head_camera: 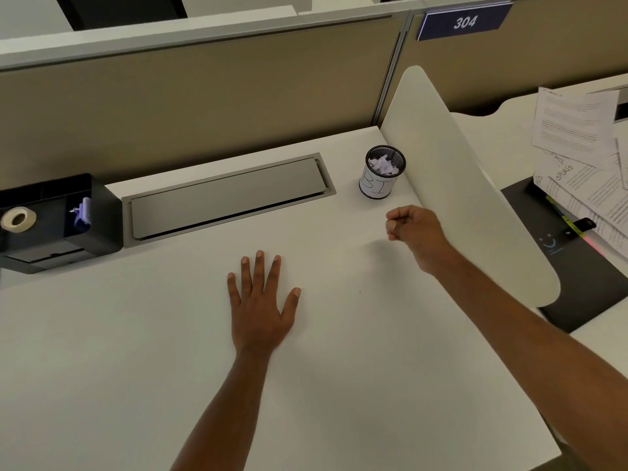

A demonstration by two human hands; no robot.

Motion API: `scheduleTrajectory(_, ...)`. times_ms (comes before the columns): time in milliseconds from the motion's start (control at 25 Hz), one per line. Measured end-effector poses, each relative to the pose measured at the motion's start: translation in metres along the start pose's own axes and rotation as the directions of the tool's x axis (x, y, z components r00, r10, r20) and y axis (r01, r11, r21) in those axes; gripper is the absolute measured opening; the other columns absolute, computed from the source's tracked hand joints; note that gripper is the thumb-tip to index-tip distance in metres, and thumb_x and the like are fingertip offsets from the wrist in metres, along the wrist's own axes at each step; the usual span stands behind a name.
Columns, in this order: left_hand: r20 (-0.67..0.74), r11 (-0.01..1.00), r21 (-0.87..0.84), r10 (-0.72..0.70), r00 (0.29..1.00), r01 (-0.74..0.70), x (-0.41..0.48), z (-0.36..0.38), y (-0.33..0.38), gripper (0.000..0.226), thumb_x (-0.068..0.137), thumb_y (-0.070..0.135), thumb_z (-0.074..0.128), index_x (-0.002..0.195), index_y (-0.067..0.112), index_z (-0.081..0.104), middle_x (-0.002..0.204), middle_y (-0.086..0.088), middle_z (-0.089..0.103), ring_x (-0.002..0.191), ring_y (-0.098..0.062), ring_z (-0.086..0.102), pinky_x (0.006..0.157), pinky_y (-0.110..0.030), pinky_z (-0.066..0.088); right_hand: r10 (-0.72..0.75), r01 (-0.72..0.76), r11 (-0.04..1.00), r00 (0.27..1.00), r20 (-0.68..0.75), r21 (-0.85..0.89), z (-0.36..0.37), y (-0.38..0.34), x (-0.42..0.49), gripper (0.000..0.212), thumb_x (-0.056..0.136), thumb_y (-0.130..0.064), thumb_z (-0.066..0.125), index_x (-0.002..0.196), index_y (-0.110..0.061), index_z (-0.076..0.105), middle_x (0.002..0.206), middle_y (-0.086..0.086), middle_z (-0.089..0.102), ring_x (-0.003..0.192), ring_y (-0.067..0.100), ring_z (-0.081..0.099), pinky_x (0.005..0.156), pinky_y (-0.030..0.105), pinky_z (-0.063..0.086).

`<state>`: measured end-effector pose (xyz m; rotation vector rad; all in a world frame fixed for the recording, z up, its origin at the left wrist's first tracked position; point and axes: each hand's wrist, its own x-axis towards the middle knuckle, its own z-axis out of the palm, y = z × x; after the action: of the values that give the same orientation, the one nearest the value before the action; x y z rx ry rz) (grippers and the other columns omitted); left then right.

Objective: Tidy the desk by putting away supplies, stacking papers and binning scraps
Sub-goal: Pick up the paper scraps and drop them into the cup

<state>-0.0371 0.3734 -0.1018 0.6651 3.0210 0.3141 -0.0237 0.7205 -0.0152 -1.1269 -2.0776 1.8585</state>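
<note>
Head view: bench (136, 334), two hands, bin cup.
Left hand (260, 300): released, palm flat on the bench, fingers spread. Right hand (414, 229): clenched, fingers curled to the thumb, nothing seen in it, near the mesh cup (382, 185). Mesh cup: upright at the far right of the bench beside the white divider (458, 185), paper label lettered "BI", crumpled paper scraps (384, 163) inside. Black organiser (102, 212): far left, tape roll (17, 219) in it. Grey hatch (227, 195): shut, set in the bench. Loose papers (577, 158): beyond the divider, overlapping.
</note>
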Motion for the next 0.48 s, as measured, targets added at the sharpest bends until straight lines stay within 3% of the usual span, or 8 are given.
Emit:
scheduleTrajectory(280,-0.001,1.000,-0.013,-0.002,1.000,0.002,0.000,0.000,0.000,0.080,0.108,0.070,0.025,0.175,0.030,0.012,0.185,-0.002,0.001,0.171,-0.028,-0.005,0.136,-0.062,0.009,-0.207,0.197,0.972,0.976,-0.065,-0.126,-0.007,-0.076,0.058,0.022,0.083,0.006,0.068,0.084,-0.016,0.069,0.071,0.006,0.067,0.057,0.018,0.059,0.066,0.033,0.054)
scheduleTrajectory(480,0.010,1.000,-0.005,-0.009,1.000,0.009,0.000,-0.002,0.000,0.080,0.108,0.070,0.025,0.176,0.031,0.010,0.185,0.000,-0.002,0.171,-0.027,-0.008,0.136,-0.061,0.009,-0.332,0.284,0.885,0.941,-0.072,-0.368,0.002,-0.105,0.092,0.018,0.080,0.003,0.067,0.089,-0.012,0.074,0.077,0.008,0.073,0.057,0.016,0.066,0.067,0.034,0.061)
